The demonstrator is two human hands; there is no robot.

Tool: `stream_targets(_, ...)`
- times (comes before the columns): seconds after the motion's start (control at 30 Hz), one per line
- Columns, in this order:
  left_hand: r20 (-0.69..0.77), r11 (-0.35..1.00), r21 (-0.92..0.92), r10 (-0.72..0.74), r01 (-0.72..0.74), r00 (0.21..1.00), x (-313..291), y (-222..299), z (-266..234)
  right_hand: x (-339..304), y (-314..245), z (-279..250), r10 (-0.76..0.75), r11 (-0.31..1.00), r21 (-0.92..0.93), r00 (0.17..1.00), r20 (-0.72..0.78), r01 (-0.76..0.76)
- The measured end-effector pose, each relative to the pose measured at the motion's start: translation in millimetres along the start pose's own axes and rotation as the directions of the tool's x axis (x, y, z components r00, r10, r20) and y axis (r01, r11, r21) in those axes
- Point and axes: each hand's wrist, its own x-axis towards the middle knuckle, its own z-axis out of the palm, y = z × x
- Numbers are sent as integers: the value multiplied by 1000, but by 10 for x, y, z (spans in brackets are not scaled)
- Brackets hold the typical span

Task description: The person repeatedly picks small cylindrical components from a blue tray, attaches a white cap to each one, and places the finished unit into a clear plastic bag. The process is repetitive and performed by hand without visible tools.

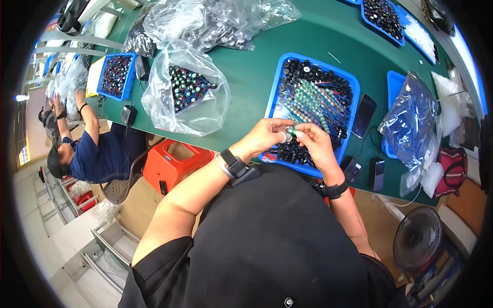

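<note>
My left hand (267, 135) and my right hand (314, 142) meet over the near part of a blue tray (274, 84). The fingers of both are pinched together around a small part with a green round piece (290, 131); its exact kind is too small to make out. Under and beyond my hands, the tray holds black round caps (294, 69) and a bundle of small green round boards with red and blue wires (310, 105). More black caps lie at the tray's near end, partly hidden by my hands.
Left of the tray, an open clear bag (205, 110) holds more wired parts. A phone (364, 116) lies right of the tray, near a plastic-wrapped bundle (411, 120). A red stool (172, 165) stands by the table edge. Another person (105, 154) works at the far left.
</note>
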Motion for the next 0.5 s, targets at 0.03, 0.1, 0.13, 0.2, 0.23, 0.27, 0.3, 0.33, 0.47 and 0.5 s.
stream_targets(0.03,1,1000,0,9,-9,1000,-14,4,4,10,9,9,-10,1000,-12,1000,4,10)
stream_targets(0.1,-8,1000,-15,19,-19,1000,-56,36,20,16,-4,28,-15,1000,-26,1000,1,15)
stream_targets(0.13,-11,1000,-2,18,-18,1000,-65,34,16,16,-9,36,-17,999,-33,1000,-1,17)
stream_targets(0.2,-15,1000,25,15,-15,1000,-78,30,3,23,-2,53,-13,998,-58,1000,-13,12)
stream_targets(0.23,-26,999,34,19,-18,999,-80,14,3,25,7,56,-11,997,-70,1000,-21,9)
stream_targets(0.27,-37,999,42,22,-20,999,-79,-11,1,29,24,58,-1,997,-83,1000,-31,-1)
stream_targets(0.3,-47,998,50,25,-22,999,-80,-25,4,36,46,57,8,995,-96,999,-42,-12)
stream_targets(0.33,-62,998,59,24,-20,998,-86,-27,13,39,65,57,18,994,-107,998,-54,-24)
stream_targets(0.47,-109,1000,5,20,-19,994,-66,-59,27,39,92,26,54,993,-109,998,-17,-55)
stream_targets(0.5,-118,999,-31,18,-22,993,-56,-81,21,41,102,11,57,994,-95,998,7,-56)
